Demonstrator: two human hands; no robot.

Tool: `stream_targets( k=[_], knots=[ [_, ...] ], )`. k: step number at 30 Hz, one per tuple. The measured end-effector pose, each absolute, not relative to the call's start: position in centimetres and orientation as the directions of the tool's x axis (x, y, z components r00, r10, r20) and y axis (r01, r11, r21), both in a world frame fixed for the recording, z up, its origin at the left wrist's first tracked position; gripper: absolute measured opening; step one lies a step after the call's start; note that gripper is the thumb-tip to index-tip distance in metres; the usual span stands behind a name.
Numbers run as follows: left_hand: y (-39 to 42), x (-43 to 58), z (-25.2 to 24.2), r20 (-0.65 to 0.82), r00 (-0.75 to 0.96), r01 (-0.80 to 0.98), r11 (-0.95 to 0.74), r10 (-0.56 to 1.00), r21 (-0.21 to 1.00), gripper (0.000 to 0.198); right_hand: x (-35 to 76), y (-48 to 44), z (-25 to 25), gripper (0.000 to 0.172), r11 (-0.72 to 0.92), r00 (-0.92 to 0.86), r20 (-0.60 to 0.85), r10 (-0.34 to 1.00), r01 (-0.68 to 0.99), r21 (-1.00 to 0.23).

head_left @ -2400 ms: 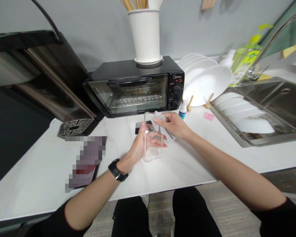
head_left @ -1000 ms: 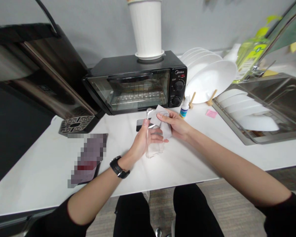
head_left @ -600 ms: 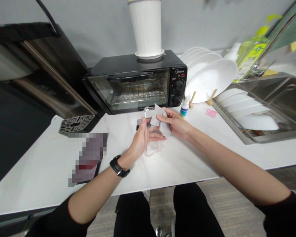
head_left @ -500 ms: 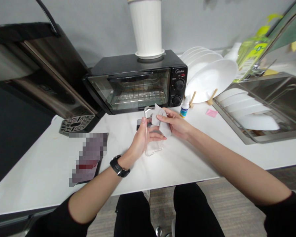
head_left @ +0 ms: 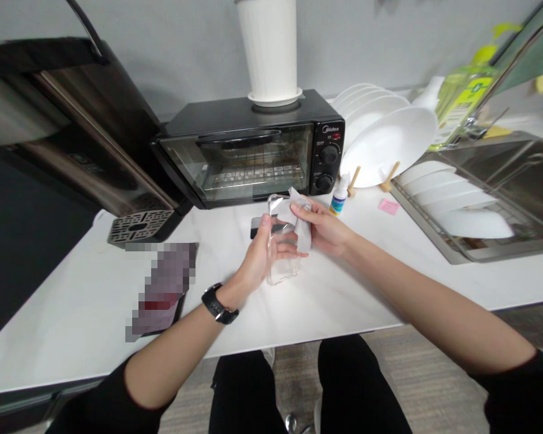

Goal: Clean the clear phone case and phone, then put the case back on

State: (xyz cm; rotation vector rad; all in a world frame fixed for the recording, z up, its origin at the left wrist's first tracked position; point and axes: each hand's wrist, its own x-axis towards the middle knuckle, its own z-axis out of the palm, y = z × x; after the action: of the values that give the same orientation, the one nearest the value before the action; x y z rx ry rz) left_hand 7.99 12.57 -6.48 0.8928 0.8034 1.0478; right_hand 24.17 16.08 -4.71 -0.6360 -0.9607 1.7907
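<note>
A clear phone case (head_left: 271,265) is held tilted up over the counter by my left hand (head_left: 256,250), thumb on its near side and fingers behind it. Between the thumb and fingers of my right hand (head_left: 323,224) is a crumpled pale grey wiping cloth (head_left: 304,232), pressed against the upper right part of the case. Behind the case lies a small grey and black flat item (head_left: 259,225), partly hidden. A little spray bottle (head_left: 338,199) with a blue and yellow label stands beyond my right hand.
At the back stands a black toaster oven (head_left: 248,163) with a white pot (head_left: 271,54) on top. White plates (head_left: 389,144) lean in a rack beside the sink (head_left: 457,253). A black drinks machine (head_left: 95,132) and a blurred-out phone-like slab (head_left: 167,289) are on the left.
My right hand has shifted the cloth slightly to the right across the case, and the cloth's folds have changed. My left hand stays almost in place with the case.
</note>
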Motion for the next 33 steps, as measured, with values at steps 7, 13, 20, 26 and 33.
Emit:
stream_targets(
  k=[7,13,20,26,33],
  knots=[
    [12.5,7.9,-6.6,-0.122,0.301,-0.365,0.233,0.946,0.902,0.077,24.6,16.1,-4.8,0.042,-0.168,-0.422,0.060,0.904,-0.482,-0.860],
    [12.6,7.8,-6.4,-0.119,0.287,-0.351,0.220,0.950,0.910,0.075,24.1,16.1,-5.1,0.043,-0.179,-0.414,0.049,0.909,-0.494,-0.851],
    [12.3,8.1,-6.6,-0.135,0.301,-0.358,0.243,0.944,0.901,0.076,24.1,15.8,-4.8,0.042,-0.167,-0.412,0.062,0.909,-0.496,-0.852],
    [12.6,7.9,-6.4,-0.122,0.296,-0.352,0.227,0.947,0.908,0.081,24.3,16.3,-5.5,0.040,-0.089,-0.365,0.102,0.925,-0.470,-0.878],
    [12.9,7.9,-6.5,-0.110,0.221,-0.337,0.182,0.969,0.924,0.078,24.3,16.7,-5.6,0.040,-0.051,-0.407,0.169,0.897,-0.476,-0.878]
  ],
)
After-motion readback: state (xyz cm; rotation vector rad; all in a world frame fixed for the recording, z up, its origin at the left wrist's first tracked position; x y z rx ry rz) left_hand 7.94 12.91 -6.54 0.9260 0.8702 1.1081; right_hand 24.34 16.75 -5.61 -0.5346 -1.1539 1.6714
